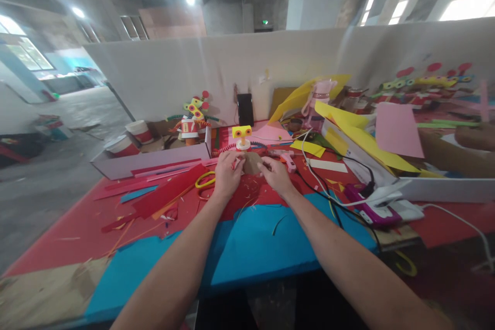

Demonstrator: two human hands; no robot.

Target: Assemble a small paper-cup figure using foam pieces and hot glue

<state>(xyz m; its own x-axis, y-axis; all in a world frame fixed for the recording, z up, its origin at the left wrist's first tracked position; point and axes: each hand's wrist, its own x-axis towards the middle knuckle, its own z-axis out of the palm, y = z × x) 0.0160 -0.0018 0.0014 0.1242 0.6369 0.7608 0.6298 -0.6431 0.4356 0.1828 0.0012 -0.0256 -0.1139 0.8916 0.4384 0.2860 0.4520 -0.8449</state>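
Between my two hands is a brown cardboard piece (252,163) with a rounded edge, held low over the red table cover. My left hand (229,171) pinches its left side, fingers closed. Closed on the opposite edge are the fingers of my right hand (275,172). Just behind stands a small paper figure (242,134) with a yellow head, round red eyes and a white base; coiled paper strips extend to both sides. Yellow-handled scissors (204,180) lie left of my left hand. A pink glue gun (286,159) rests beyond my right hand.
Red paper strips (166,193) and scraps cover the left side. A white box (154,162) holds paper cups and a figure. At right are a purple power strip (371,206), trailing cables and a box of coloured paper (444,188). A black phone (245,109) leans against the partition.
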